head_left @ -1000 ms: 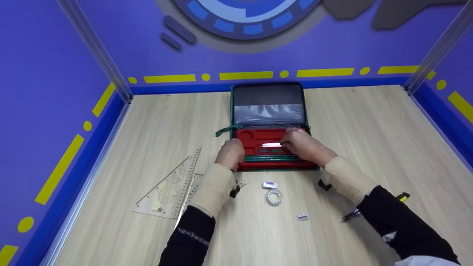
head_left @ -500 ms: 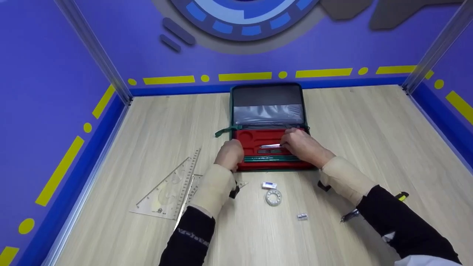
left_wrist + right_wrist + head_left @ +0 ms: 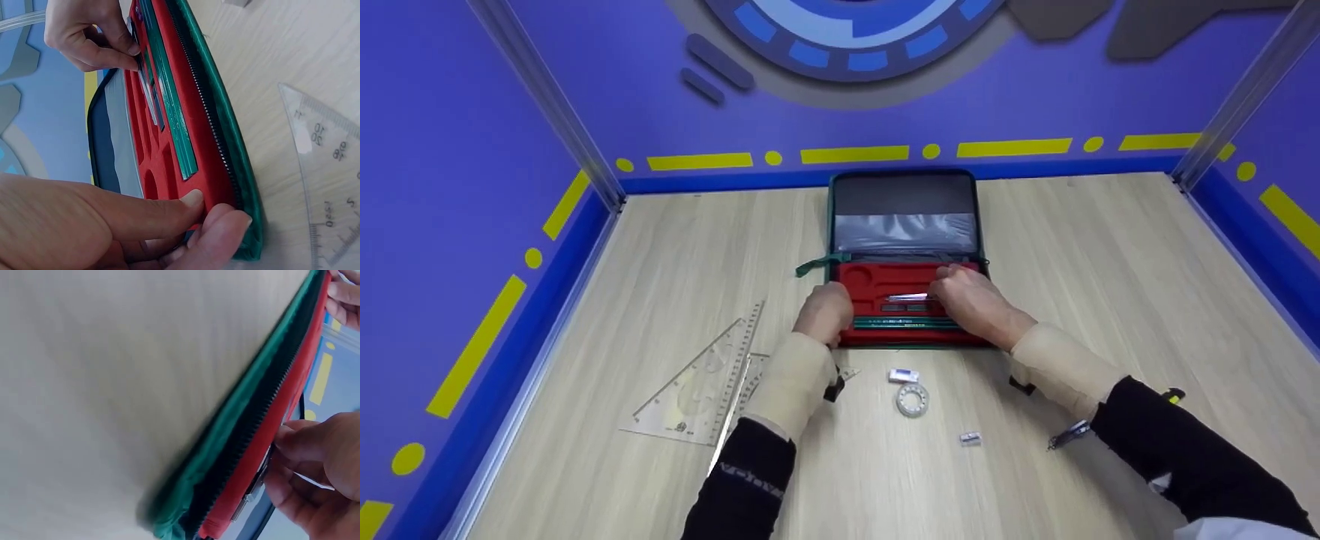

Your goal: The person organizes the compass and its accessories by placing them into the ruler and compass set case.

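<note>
An unzipped green case (image 3: 906, 172) lies spread out with a red moulded tray (image 3: 900, 274) in its near half. At the tray's left end my left hand (image 3: 826, 309) pinches the tray's edge, thumb on top and a fingertip at its side, as the left wrist view shows. Over the right part of the tray, my right hand (image 3: 971, 298) pinches a slim silver metal drawing tool (image 3: 909, 298) lying along a slot. Its right end is hidden by the fingers. Green pencils (image 3: 904, 322) fill the slot nearest me, with small dark pieces (image 3: 906, 307) between.
Clear set squares (image 3: 690, 397) lie to the left, partly under my left forearm. In front of the case are an eraser (image 3: 903, 376), a roll of tape (image 3: 912, 400) and a pencil sharpener (image 3: 970, 439). A dark metal tool (image 3: 1069, 433) and a yellow-black cutter (image 3: 1174, 396) lie by my right sleeve.
My right hand has shifted slightly toward me while keeping its pinch on the silver tool. My left hand stays at the tray's left end.
</note>
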`<state>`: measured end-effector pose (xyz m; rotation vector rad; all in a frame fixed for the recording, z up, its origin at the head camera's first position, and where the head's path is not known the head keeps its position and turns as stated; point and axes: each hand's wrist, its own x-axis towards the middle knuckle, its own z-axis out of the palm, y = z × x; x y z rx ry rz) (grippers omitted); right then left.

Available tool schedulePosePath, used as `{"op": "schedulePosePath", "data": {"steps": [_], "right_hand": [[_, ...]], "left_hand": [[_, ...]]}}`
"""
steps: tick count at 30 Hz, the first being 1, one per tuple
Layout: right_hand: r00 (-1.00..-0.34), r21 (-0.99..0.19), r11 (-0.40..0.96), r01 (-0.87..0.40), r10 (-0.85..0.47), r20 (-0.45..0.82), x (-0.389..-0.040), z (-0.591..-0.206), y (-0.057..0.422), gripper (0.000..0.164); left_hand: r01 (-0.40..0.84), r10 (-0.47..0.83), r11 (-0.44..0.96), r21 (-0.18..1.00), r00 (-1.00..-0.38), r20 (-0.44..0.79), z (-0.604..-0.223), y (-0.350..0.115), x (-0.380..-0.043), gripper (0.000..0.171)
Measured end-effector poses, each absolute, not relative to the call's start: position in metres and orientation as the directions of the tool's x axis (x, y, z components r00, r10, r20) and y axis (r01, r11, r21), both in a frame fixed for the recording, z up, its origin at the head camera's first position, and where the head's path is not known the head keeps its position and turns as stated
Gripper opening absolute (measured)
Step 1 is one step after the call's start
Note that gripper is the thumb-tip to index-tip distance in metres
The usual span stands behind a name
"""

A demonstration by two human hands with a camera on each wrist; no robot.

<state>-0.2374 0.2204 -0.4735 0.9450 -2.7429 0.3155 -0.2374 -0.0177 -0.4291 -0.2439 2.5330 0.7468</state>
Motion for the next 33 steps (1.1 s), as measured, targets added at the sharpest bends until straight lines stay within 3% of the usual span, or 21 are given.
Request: {"op": "schedulePosePath", "data": {"steps": [3, 7, 11, 22, 33], "right_hand": [[-0.796, -0.266, 0.75, -0.605, -0.562, 0.226, -0.241, -0.468, 0.226, 0.022], [-0.87, -0.423, 0.769, -0.479, -0.481, 0.11, -0.246, -0.459, 0.244, 0.022], [-0.901, -0.446, 0.799, -0.404, -0.431, 0.044, -0.249, -0.458, 0.256, 0.02], [-0.902, -0.452, 0.813, -0.367, -0.43, -0.04, -0.253, -0.458, 0.253, 0.02], [-0.933, -0.461, 0.871, -0.169, -0.292, -0.209, -0.261, -0.447, 0.241, 0.007]], "left_hand": [[-0.283, -0.021, 0.848, 0.449, -0.863, -0.505, -0.429, -0.02, -0.239, 0.011], [-0.258, -0.006, 0.87, 0.421, -0.858, -0.513, -0.43, -0.019, -0.242, 0.016], [-0.262, -0.019, 0.875, 0.408, -0.859, -0.511, -0.429, -0.018, -0.243, 0.019], [-0.253, -0.015, 0.876, 0.41, -0.865, -0.502, -0.431, -0.017, -0.243, 0.017], [-0.285, -0.036, 0.868, 0.406, -0.852, -0.522, -0.431, -0.016, -0.244, 0.014]]}}
